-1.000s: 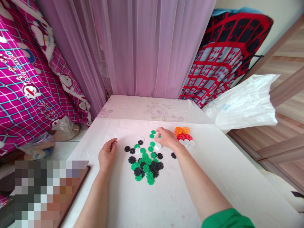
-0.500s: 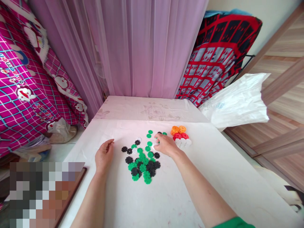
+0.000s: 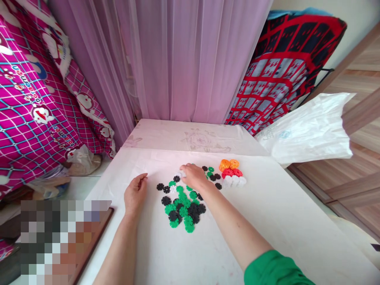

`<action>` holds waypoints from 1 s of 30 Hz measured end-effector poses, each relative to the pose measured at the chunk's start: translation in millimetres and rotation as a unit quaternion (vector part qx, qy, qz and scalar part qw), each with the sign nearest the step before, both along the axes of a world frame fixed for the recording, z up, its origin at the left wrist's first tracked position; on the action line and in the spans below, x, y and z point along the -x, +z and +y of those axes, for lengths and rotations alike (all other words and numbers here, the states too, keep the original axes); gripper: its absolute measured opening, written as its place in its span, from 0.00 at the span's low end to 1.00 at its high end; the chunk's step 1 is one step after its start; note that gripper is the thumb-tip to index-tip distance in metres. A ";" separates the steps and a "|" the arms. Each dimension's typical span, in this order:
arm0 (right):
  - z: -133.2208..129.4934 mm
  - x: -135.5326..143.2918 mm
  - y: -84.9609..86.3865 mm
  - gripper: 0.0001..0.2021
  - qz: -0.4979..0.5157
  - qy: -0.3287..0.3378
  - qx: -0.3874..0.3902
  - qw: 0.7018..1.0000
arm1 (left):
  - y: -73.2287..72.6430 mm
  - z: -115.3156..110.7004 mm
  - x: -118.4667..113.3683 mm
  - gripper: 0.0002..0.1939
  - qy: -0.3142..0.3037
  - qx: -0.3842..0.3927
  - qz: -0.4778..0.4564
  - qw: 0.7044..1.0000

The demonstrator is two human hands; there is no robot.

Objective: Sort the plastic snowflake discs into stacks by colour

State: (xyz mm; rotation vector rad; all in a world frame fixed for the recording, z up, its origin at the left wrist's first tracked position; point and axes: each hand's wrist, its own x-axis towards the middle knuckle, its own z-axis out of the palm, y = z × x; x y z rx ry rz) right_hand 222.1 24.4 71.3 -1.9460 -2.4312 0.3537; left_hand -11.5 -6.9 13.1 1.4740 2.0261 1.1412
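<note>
Flat, notched plastic snowflake discs lie in a loose spread on the white tabletop. Green discs (image 3: 183, 211) and black discs (image 3: 195, 217) overlap in a heap at the middle. My right hand (image 3: 193, 177) reaches over the far part of the spread, fingertips pinched on a white disc (image 3: 181, 173), partly hidden by the fingers. Another white disc (image 3: 173, 189) lies just nearer. To the left of the spread rests my left hand (image 3: 135, 194), fingers loosely bent and a little apart, holding nothing that shows.
On the right are grouped orange discs (image 3: 225, 164), red discs (image 3: 228, 173) and white discs (image 3: 236, 181). A white plastic bag (image 3: 314, 128) stands past the table's right edge. A purple curtain (image 3: 184, 59) hangs behind the table (image 3: 237, 233).
My right hand has moved left, from the right part of the spread to the white disc at its far left, uncovering black and green discs. My left hand stays in place. The view has shifted slightly.
</note>
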 end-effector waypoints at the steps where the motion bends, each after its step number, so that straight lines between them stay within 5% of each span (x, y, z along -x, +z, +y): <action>1: 1.7 1.7 -0.8 0.22 0.002 0.013 0.006 1.000 | -0.2 0.1 0.1 0.18 -0.002 0.002 0.002 1.000; 9: 19.2 -0.4 3.7 0.18 -0.027 0.089 0.039 0.995 | 2.6 -0.9 -1.3 0.18 -0.005 0.001 0.000 1.000; 17: 10.7 0.5 -4.8 0.13 -0.026 0.040 -0.002 0.999 | 1.6 -0.2 -0.5 0.18 -0.001 0.016 0.009 1.000; 30: -41.1 -77.9 3.5 0.19 0.100 -0.073 -0.016 0.992 | 1.9 0.2 -1.5 0.17 0.007 0.016 -0.005 1.000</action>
